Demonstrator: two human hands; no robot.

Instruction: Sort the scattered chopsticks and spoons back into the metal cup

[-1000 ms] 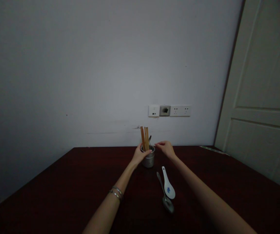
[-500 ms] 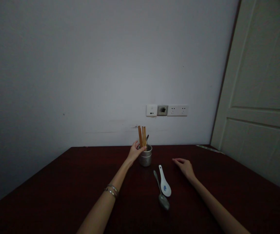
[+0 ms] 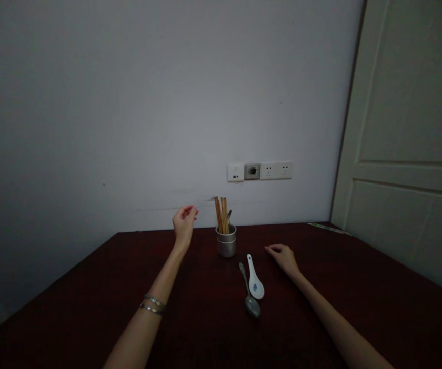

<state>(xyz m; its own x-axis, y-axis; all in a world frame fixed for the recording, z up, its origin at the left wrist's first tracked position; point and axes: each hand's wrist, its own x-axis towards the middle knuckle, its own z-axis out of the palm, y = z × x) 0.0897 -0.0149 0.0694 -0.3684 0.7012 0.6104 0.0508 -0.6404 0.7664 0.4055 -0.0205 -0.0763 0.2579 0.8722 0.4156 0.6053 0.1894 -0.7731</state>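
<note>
A grey metal cup stands upright near the back of the table, holding several wooden chopsticks and a small metal spoon whose handle shows above the rim. To the left of the cup, my left hand is raised off the table, apart from it, its fingers loosely curled with nothing in them. My right hand rests low over the table, right of the cup, fingers reaching forward and empty. Between my arms lie a white ceramic spoon with a blue mark and a larger metal spoon, side by side.
The dark red table runs up to a pale wall. Power sockets sit on the wall behind the cup. At the right stands a white panelled door. A thin strip lies by the table's back right edge.
My left hand has let go of the cup and moved left and up. My right hand has drawn back from the cup's rim to the right and down. The view has shifted slightly.
</note>
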